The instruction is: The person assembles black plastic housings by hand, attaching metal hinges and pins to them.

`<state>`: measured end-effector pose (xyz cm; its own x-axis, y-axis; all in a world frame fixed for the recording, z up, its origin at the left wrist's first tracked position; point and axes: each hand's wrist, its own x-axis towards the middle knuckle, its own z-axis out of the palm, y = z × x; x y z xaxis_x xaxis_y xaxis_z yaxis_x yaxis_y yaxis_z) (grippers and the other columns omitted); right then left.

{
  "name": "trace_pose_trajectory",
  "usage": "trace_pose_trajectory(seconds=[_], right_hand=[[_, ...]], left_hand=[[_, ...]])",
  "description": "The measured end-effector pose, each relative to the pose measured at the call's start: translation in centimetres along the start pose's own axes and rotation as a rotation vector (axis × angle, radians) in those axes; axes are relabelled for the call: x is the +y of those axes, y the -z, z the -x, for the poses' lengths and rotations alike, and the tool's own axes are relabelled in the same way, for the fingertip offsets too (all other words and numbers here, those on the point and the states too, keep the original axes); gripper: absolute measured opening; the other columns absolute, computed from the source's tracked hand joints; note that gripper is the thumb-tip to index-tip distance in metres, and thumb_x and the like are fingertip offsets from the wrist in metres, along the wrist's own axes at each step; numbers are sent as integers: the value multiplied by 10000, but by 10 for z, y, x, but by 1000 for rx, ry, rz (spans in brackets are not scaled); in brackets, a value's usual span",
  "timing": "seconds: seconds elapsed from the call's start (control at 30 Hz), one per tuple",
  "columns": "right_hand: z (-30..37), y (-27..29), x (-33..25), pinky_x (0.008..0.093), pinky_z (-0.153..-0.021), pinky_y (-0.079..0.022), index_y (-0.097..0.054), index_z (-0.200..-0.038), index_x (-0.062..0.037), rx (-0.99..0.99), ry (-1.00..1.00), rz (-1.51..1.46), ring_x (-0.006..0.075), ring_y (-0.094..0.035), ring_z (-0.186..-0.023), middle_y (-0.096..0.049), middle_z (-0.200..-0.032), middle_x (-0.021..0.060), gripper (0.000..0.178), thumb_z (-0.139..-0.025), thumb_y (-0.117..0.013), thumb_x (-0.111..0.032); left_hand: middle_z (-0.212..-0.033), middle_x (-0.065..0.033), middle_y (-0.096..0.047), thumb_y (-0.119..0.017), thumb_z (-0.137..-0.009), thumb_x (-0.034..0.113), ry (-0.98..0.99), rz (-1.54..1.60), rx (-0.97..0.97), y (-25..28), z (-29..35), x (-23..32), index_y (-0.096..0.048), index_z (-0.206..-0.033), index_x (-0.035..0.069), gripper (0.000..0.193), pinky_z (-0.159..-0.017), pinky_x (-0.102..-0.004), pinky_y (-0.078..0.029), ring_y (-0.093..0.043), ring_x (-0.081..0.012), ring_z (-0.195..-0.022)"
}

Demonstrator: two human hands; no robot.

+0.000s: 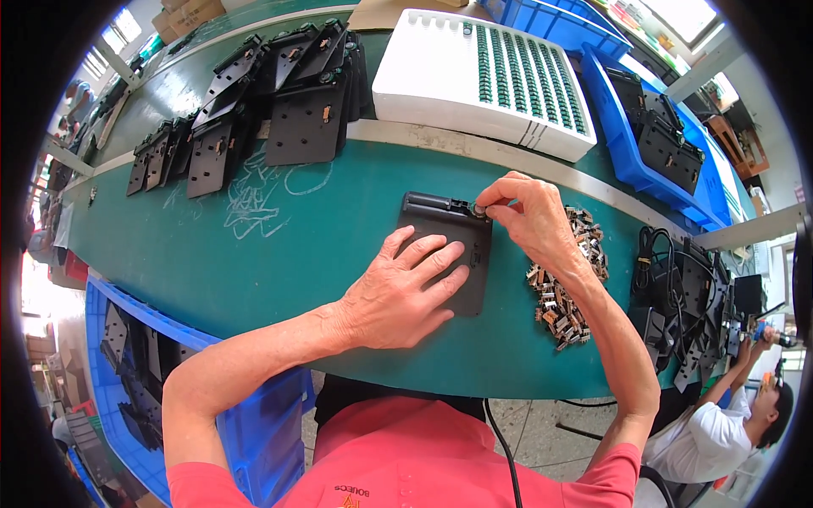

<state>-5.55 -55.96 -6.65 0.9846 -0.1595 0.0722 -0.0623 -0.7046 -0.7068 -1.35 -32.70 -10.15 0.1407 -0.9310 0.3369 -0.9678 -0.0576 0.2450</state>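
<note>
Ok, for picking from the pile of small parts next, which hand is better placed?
Probably the right hand: it is nearer the pile, though pinching a small round part at the black panel. The left hand lies on that panel, farther off.

Left grip (pixel 406 292) partly hides the black panel (pixel 449 227).

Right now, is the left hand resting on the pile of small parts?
No, the left hand lies on the black panel, left of the pile.
</note>
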Motion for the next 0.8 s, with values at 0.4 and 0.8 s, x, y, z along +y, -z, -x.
trace_pose_trajectory(seconds=[0.4,0.8], right_hand=[[4,4,2,316,-732,-541,-735,-941,1,58,-108,-37,172,-677,-826,-725,-915,85,135,-822,-673,-16],[7,-4,5,382,-705,-527,-725,-904,-12,88,38,30,307,-675,-762,-679,-833,148,123,-804,-655,4]], left_hand=[[-1361,-168,-510,-750,-767,280,1,-17,5,-1,0,0,-599,-1254,67,552,-1083,-553,-321,-470,-338,-1259],[-1352,-171,-516,-742,-776,291,-8,-33,23,-1,2,1,-608,-1239,59,535,-1077,-554,-324,-477,-338,-1249]])
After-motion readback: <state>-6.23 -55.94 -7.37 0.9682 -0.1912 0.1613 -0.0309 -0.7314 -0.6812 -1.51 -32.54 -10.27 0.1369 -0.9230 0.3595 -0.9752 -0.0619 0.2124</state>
